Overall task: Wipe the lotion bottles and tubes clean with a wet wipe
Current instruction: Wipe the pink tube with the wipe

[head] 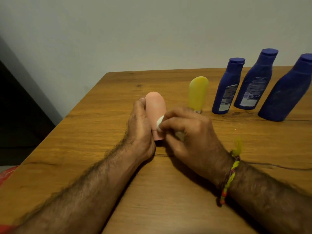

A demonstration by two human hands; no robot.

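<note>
A pink tube (156, 108) stands on its cap at the middle of the wooden table (101, 132). My left hand (141, 125) grips it from the left side. My right hand (189, 132) pinches a bunched white wet wipe (160, 123) and presses it against the tube's lower right side. A yellow tube (197, 93) stands upright just behind my right hand. Three dark blue lotion bottles stand in a row at the right: a small one (227, 86), a middle one (255, 80) and a large one (287, 92) cut by the frame edge.
A plain wall rises behind the table's far edge. The table's left edge runs diagonally, with dark floor and furniture beyond it. Something red (6, 174) shows below the table at the lower left. A knotted thread band (231, 174) circles my right wrist.
</note>
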